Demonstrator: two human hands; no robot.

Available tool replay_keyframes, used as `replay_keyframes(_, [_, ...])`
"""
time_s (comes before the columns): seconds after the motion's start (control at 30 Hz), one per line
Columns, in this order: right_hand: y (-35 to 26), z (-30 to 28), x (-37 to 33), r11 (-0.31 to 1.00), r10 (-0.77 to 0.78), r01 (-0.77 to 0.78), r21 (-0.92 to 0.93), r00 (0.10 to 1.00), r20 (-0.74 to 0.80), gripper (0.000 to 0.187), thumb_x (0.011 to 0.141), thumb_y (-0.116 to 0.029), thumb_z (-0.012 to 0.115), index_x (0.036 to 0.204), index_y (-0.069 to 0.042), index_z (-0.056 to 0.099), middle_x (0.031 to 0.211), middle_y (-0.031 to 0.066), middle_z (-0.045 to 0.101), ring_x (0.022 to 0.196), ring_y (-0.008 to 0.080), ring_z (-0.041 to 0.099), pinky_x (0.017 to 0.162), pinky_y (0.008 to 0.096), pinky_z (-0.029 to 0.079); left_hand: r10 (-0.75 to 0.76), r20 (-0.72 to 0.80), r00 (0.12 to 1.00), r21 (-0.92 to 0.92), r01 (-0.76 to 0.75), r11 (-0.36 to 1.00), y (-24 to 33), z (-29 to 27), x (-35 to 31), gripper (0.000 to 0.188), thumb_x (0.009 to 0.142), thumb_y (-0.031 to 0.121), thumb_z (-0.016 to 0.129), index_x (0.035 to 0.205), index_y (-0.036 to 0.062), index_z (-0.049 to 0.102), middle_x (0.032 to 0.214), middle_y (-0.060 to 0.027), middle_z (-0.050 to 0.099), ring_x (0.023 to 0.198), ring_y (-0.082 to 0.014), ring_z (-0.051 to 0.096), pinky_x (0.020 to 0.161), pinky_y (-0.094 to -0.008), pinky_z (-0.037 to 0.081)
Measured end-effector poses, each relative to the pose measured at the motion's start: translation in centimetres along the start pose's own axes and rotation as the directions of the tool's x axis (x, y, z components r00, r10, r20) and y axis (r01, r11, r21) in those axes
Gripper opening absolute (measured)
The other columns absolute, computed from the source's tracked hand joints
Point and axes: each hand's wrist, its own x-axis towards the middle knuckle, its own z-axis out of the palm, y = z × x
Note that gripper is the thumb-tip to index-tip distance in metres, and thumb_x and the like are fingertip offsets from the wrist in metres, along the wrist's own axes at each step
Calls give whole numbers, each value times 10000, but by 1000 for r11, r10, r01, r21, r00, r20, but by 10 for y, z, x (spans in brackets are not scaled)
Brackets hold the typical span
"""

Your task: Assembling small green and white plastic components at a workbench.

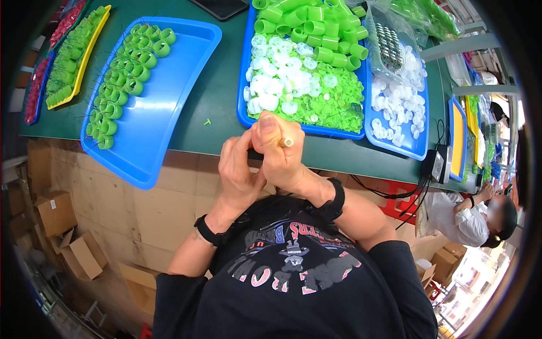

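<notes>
Both hands meet in front of my chest at the table's near edge. My right hand [278, 151] is closed in a fist, thumb on top, around a thin tan rod [287, 142] whose round end sticks out of the fist. My left hand [238, 169] presses up against it with curled fingers; whatever they pinch is hidden. Just beyond the hands stands a blue tray [244, 107] with green plastic rings [316, 25], clear and white plastic discs [276, 73] and small green plastic pieces [333, 107]. A single small green piece [207, 122] lies on the green table [217, 96].
To the left, a blue tray [164, 96] holds rows of green rings with thin wires; a yellow tray [84, 56] lies beyond. At right are a blue tray [415, 150] of white caps and a clear plastic box [370, 39]. Cardboard boxes [56, 214] stand on the floor. Another person [460, 217] sits at right.
</notes>
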Motion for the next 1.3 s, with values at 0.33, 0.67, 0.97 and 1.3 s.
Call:
replay_keyframes(0.33, [-29, -37, 20, 778, 303, -230, 585, 952, -28, 477, 1033, -357, 350, 625, -112, 315, 497, -17, 334, 438, 70, 281, 395, 248, 252, 5, 11, 1000, 3, -5, 1000, 0, 5, -2, 540, 657, 11, 801, 1114, 17, 512, 924, -125, 612, 843, -290, 585, 735, -375, 485])
replay_keyframes(0.67, [-2, -16, 2, 886, 305, -280, 370, 952, -9, 437, 1026, -283, 402, 643, -74, 378, 527, -15, 385, 469, 61, 320, 424, 250, 267, 37, 11, 999, 16, -37, 999, 0, 3, 1, 523, 620, -10, 793, 1063, 24, 518, 910, -127, 604, 822, -326, 574, 717, -407, 470])
replay_keyframes(0.97, [3, -12, -3, 991, 107, -106, 79, 994, -1, 358, 979, -238, 447, 694, -20, 462, 538, 29, 408, 446, 122, 408, 423, 291, 314, 55, 5, 998, -17, -54, 998, -1, 3, 1, 470, 603, -19, 786, 991, 25, 525, 927, -136, 610, 831, -337, 570, 713, -419, 470])
replay_keyframes(1.3, [-24, -56, 29, 638, 461, -278, 718, 885, -66, 421, 1028, -383, 360, 693, -133, 313, 511, -25, 273, 420, 78, 198, 389, 249, 189, 177, 135, 975, 272, -208, 939, 7, 0, 7, 266, 642, 32, 790, 855, 35, 631, 912, -106, 620, 838, -310, 577, 720, -398, 486])
